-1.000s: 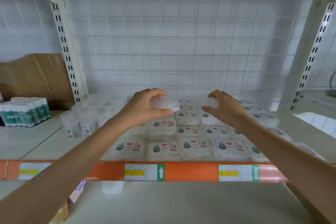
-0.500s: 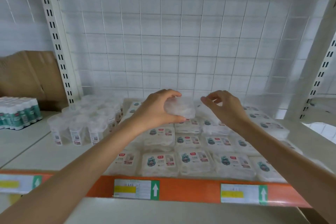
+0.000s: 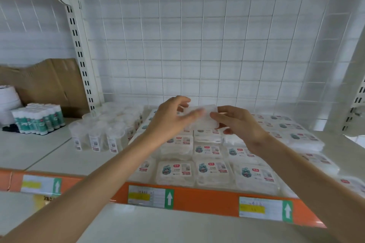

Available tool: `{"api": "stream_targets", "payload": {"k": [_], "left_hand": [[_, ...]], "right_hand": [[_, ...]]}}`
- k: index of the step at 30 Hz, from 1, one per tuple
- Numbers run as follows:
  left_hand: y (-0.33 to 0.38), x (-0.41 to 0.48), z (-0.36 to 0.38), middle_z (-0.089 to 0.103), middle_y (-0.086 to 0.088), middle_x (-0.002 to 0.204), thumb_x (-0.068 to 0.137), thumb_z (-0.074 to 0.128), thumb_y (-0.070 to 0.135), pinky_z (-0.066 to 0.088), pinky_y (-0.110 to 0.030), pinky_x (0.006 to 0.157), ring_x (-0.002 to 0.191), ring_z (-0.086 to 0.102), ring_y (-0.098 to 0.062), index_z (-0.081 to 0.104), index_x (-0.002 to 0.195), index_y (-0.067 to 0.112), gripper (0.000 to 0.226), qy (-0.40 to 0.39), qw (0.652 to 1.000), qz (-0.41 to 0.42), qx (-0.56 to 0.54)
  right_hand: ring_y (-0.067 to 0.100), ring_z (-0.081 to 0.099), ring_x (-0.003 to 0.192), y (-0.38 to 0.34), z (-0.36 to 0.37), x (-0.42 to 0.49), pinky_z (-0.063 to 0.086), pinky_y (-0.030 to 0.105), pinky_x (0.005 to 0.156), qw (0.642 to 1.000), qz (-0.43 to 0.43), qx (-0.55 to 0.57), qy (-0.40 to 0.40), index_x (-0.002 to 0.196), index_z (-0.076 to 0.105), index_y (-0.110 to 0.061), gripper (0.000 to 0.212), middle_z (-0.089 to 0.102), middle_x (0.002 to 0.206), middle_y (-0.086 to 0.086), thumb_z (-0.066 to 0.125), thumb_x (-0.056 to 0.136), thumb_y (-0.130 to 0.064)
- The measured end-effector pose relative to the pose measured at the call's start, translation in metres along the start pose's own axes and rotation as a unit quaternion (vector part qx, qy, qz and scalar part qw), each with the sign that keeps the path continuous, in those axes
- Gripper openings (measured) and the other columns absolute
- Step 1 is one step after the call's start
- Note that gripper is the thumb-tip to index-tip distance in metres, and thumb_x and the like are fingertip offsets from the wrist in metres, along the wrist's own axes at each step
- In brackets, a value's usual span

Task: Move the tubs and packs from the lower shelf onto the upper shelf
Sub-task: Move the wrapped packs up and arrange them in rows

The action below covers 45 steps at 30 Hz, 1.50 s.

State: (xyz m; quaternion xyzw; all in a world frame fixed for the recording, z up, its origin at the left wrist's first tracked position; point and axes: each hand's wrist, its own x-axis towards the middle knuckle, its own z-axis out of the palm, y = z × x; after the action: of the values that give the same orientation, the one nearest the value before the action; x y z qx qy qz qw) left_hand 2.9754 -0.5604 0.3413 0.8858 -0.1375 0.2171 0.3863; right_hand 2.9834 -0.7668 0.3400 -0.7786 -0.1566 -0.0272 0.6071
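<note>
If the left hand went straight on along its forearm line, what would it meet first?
The left hand holds the clear pack, shared with the right hand. Past that, the way looks free up to the wire mesh back panel; the stacked packs seem to lie below that line, though depth is unclear.

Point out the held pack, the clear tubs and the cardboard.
held pack (image 3: 206, 112): head view, clear middle
clear tubs (image 3: 94, 136): head view, front tub's wall
cardboard (image 3: 49, 83): head view, flat brown face
</note>
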Motion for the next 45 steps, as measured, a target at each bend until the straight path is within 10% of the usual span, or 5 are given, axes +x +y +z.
{"api": "stream_targets", "payload": {"k": [4,10,17,30,45], "left_hand": [[0.006,0.0,-0.016,0.071,-0.006,0.089,0.1,0.036,0.056,0.053,-0.024,0.061,0.065,0.066,-0.012,0.069,0.1,0.012,0.055,0.04,0.987,-0.134,-0.082],[0.017,-0.001,-0.023,0.075,-0.014,0.082,0.098,0.052,0.045,0.049,-0.025,0.046,0.054,0.064,-0.023,0.059,0.109,0.008,0.039,-0.118,0.942,-0.264,-0.173],[0.006,-0.003,-0.017,0.071,-0.012,0.1,0.087,0.074,0.02,0.057,-0.025,0.054,0.077,0.074,-0.028,0.064,0.116,0.011,0.032,-0.099,0.925,-0.228,-0.289],[0.004,-0.005,-0.007,0.074,0.004,0.108,0.098,0.058,0.021,0.05,-0.026,0.073,0.093,0.064,-0.018,0.067,0.119,0.034,0.027,-0.134,0.952,-0.132,-0.242],[0.004,-0.011,0.003,0.074,-0.01,0.103,0.093,0.065,0.01,0.054,-0.036,0.082,0.084,0.069,-0.018,0.059,0.122,0.014,0.03,-0.122,0.938,-0.146,-0.289]], "right_hand": [[0.006,0.07,0.088,0.001,-0.005,-0.007,0.05,0.02,0.074,0.998,-0.055,0.029,-0.026,0.106,0.068,-0.02,0.019,0.076,0.097,-0.004,0.07,0.088,-0.014],[0.014,0.069,0.102,0.006,-0.002,-0.012,0.055,0.023,0.085,0.991,-0.123,0.045,-0.024,0.109,0.07,-0.01,0.028,0.074,0.105,0.001,0.072,0.083,0.002],[0.011,0.066,0.108,0.01,-0.004,-0.009,0.054,0.032,0.094,0.998,-0.059,0.0,-0.038,0.104,0.07,-0.017,0.041,0.071,0.113,-0.008,0.059,0.083,0.017],[0.02,0.071,0.096,-0.006,0.002,0.002,0.056,0.03,0.08,0.992,0.076,0.022,-0.098,0.123,0.056,-0.02,0.037,0.075,0.103,0.007,0.07,0.088,-0.021],[0.021,0.07,0.098,0.009,0.001,-0.004,0.055,0.024,0.076,0.991,0.055,0.119,-0.04,0.135,0.047,-0.009,0.051,0.069,0.115,0.009,0.069,0.089,-0.013]]}}
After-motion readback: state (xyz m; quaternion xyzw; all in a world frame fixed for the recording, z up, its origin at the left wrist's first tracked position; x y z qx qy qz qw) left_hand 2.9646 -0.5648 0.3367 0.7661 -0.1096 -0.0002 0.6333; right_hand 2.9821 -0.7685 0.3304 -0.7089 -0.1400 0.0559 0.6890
